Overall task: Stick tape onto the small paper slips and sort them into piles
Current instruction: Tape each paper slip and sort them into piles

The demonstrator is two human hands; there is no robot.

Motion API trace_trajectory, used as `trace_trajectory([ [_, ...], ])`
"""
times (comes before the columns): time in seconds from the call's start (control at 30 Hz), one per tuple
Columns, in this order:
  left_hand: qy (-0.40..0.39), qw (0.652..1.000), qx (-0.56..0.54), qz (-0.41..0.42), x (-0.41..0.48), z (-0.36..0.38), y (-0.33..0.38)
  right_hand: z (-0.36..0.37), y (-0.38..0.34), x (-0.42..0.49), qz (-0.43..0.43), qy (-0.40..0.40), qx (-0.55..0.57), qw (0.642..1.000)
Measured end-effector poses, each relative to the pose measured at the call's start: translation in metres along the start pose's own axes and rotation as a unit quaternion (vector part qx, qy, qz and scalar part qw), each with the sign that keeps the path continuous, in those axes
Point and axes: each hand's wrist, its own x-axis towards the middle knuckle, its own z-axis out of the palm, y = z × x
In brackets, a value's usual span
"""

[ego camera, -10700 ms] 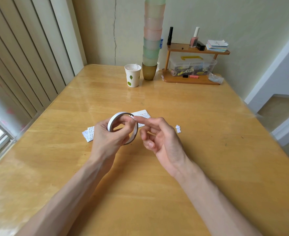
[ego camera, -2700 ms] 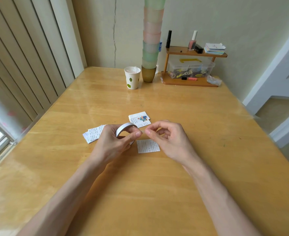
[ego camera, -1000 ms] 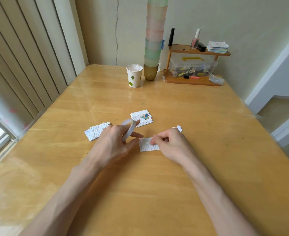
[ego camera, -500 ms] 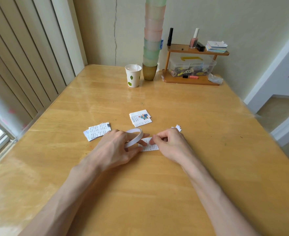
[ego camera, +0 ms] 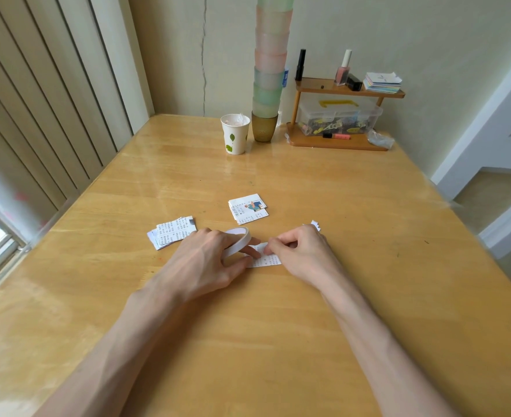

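Note:
My left hand [ego camera: 206, 260] grips a white tape roll [ego camera: 238, 240], tilted low over the wooden table [ego camera: 248, 341]. A small printed paper slip [ego camera: 265, 260] lies flat between both hands. My right hand [ego camera: 300, 251] has its fingers curled down on the slip's right part, pinching at its top edge; whether tape is under the fingertips is hidden. A pile of printed slips [ego camera: 173, 231] lies to the left. Another pile with a coloured picture slip [ego camera: 248, 208] on top sits further back. A tiny white scrap [ego camera: 315, 225] peeks out behind my right hand.
At the far edge stand a white paper cup [ego camera: 235, 137], a tall stack of pastel cups [ego camera: 268, 85] and a small wooden shelf [ego camera: 338, 115] with a clear box, bottles and cards. Vertical blinds line the left side.
The tape roll has dropped from held up in the air to low over the table, and both hands have come down onto a single slip. In the last half second little has moved.

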Motion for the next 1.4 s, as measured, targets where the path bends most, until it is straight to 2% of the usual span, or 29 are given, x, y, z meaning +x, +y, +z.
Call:
trace_trajectory([
  [0.4, 0.007, 1.000, 0.005, -0.006, 0.001, 0.003, 0.001, -0.006, -0.003, -0.001, 0.022, -0.006, 0.012, 1.000],
  [0.7, 0.000, 1.000, 0.010, -0.021, 0.000, 0.002, 0.002, -0.010, 0.006, 0.002, 0.033, 0.026, 0.014, 0.999],
  [0.97, 0.003, 1.000, 0.007, -0.027, 0.002, 0.006, -0.002, 0.004, 0.013, 0.009, -0.032, 0.033, 0.037, 0.998],
  [1.2, 0.009, 1.000, 0.015, -0.022, 0.002, 0.006, -0.001, 0.010, 0.016, 0.013, -0.039, 0.044, 0.007, 0.998],
  [1.4, 0.018, 0.999, -0.026, -0.037, 0.001, 0.005, 0.000, 0.009, 0.017, 0.013, -0.045, 0.039, 0.009, 0.998],
])
